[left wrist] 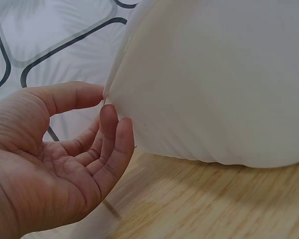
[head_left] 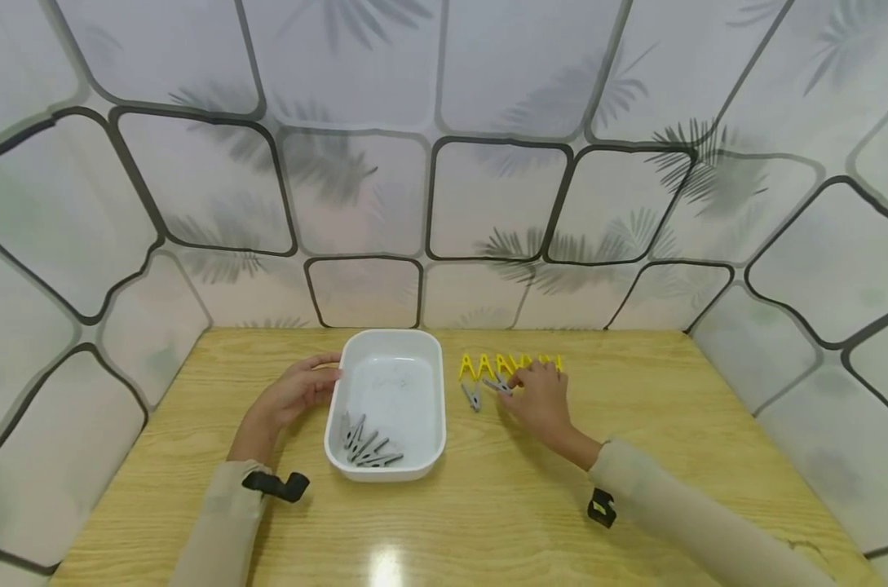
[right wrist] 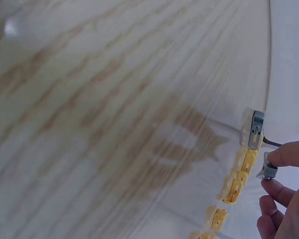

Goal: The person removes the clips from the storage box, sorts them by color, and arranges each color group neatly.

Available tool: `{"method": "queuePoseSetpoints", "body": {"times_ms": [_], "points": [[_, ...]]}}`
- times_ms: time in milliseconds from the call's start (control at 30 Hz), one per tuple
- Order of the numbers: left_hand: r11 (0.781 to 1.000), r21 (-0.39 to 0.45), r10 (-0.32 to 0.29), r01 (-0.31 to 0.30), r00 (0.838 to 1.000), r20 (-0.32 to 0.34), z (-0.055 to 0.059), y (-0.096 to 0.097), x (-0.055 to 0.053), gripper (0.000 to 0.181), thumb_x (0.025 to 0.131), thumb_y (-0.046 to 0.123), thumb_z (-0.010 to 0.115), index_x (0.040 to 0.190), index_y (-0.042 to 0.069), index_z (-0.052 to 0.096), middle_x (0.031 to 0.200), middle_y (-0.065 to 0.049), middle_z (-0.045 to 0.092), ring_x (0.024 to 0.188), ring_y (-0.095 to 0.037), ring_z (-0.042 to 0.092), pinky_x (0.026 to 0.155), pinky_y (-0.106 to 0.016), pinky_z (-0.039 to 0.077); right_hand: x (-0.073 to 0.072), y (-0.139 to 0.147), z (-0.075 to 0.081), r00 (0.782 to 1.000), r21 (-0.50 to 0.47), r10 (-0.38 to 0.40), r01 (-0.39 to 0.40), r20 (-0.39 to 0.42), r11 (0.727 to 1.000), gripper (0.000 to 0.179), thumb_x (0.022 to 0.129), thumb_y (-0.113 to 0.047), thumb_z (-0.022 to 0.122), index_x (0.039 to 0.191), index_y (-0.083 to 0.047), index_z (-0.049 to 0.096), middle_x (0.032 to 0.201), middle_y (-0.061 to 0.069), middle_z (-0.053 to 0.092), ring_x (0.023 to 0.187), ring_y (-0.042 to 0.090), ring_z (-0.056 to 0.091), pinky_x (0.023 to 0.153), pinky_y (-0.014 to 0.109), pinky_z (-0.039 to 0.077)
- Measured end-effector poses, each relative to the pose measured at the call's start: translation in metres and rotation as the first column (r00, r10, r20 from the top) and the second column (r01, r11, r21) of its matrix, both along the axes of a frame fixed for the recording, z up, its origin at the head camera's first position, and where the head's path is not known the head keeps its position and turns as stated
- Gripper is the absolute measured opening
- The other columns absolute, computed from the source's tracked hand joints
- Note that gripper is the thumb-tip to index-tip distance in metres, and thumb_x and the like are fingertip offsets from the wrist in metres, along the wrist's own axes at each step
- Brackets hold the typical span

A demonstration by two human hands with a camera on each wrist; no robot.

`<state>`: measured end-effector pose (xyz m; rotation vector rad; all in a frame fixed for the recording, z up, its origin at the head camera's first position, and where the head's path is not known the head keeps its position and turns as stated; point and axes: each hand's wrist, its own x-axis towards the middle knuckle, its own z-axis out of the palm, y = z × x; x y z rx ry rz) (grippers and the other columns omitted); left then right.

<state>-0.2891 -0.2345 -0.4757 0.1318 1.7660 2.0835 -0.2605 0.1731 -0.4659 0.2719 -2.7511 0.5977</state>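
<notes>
My right hand point(head_left: 542, 399) pinches a grey clothespin point(head_left: 500, 385) between thumb and fingertips, just in front of a row of yellow clothespins point(head_left: 485, 367). The right wrist view shows the held pin close beside that row. Another grey clothespin point(head_left: 472, 397) lies on the table left of the held one, near the row's left end. My left hand point(head_left: 297, 395) is at the left side of a white plastic tub point(head_left: 438, 391), its loosely bent fingers point(left wrist: 122, 144) touching the wall and rim. Several grey clothespins point(head_left: 366, 448) lie in the tub's near end.
The wooden table point(head_left: 488, 522) ends at a wall covering point(head_left: 488, 204) with a stone-and-leaf pattern, which also stands at both sides. My right hand covers part of the yellow row's right end. Each sleeve has a black strap mount point(head_left: 601, 507) at the wrist.
</notes>
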Motion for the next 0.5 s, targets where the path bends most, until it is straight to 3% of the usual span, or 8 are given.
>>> {"method": "queuePoseSetpoints", "body": {"times_ms": [267, 500], "points": [[1.0, 0.01, 0.001, -0.001, 1.0, 0.007, 0.0012, 0.0012, -0.0001, 0.053, 0.104, 0.007, 0.055, 0.15, -0.007, 0.033, 0.105, 0.007, 0.073, 0.092, -0.007, 0.072, 0.081, -0.024, 0.059, -0.0004, -0.0048, -0.005, 1.0, 0.017, -0.031, 0.031, 0.006, 0.999, 0.021, 0.084, -0.027, 0.084, 0.084, -0.008, 0.075, 0.096, 0.012, 0.067, 0.096, 0.035, 0.055, 0.088, 0.056, 0.038], [1.0, 0.012, 0.007, -0.007, 1.0, 0.017, 0.0027, 0.0017, 0.0011, 0.056, 0.104, 0.006, 0.055, 0.151, -0.008, 0.03, 0.103, 0.007, 0.074, 0.09, -0.006, 0.072, 0.08, -0.023, 0.059, 0.0005, -0.0099, -0.0086, 0.999, 0.012, -0.042, 0.042, 0.005, 0.999, 0.024, 0.083, -0.029, 0.085, 0.079, -0.008, 0.075, 0.088, 0.01, 0.066, 0.089, 0.033, 0.055, 0.086, 0.055, 0.038]]}}
